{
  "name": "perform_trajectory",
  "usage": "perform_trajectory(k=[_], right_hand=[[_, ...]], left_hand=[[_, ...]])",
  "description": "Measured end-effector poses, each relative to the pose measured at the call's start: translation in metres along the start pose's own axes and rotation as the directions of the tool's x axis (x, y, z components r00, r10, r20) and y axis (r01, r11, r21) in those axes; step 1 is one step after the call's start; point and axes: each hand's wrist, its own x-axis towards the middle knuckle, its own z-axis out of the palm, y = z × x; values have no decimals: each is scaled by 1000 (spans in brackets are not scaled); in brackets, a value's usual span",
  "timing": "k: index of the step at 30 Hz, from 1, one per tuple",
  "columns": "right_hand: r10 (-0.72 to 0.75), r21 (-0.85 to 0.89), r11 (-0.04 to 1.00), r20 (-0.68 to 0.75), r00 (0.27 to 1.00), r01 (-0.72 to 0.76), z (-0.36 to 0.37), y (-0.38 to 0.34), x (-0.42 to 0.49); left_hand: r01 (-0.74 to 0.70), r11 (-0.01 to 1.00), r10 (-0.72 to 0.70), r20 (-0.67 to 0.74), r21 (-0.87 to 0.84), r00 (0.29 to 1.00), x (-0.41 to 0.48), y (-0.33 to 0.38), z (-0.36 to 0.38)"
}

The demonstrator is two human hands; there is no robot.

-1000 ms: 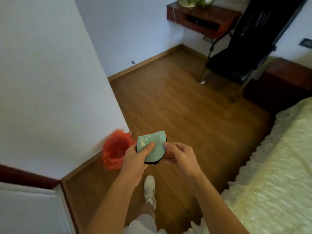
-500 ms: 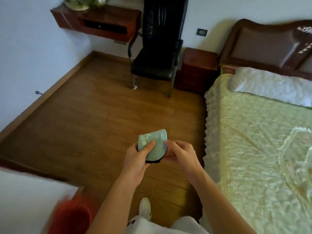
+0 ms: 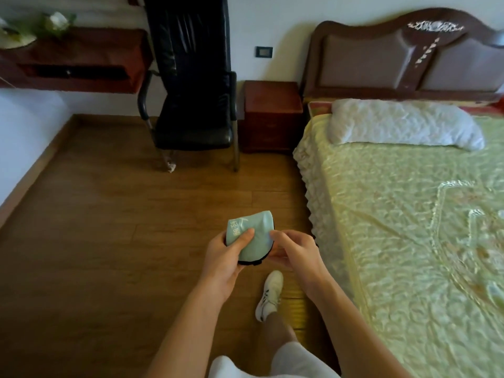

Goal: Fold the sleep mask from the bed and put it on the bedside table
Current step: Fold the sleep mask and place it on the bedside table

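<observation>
The mint-green sleep mask, folded over with a black edge at its bottom, is held in front of me above the wooden floor. My left hand grips its left side, thumb pressed on the front. My right hand pinches its right edge with the fingertips. The dark wooden bedside table stands far ahead, between the black chair and the bed, which runs along my right with a pale yellow-green cover.
A black leather chair stands left of the bedside table. A wall-mounted wooden shelf with a plant is at the far left. A white pillow lies below the headboard. My white shoe is on the floor.
My view has swung right from the wall and orange bin to the chair, bedside table and bed. Both hands still hold the folded mask the same way.
</observation>
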Motion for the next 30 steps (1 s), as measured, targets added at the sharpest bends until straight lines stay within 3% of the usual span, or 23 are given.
perform_trajectory(k=[16, 30], right_hand=[[-66, 53, 996, -37, 997, 68, -87, -158, 289], [-17, 41, 999, -94, 995, 21, -119, -246, 515]], left_hand=[[-26, 995, 20, 64, 93, 998, 256, 161, 175], [32, 994, -38, 50, 104, 998, 481, 258, 257]])
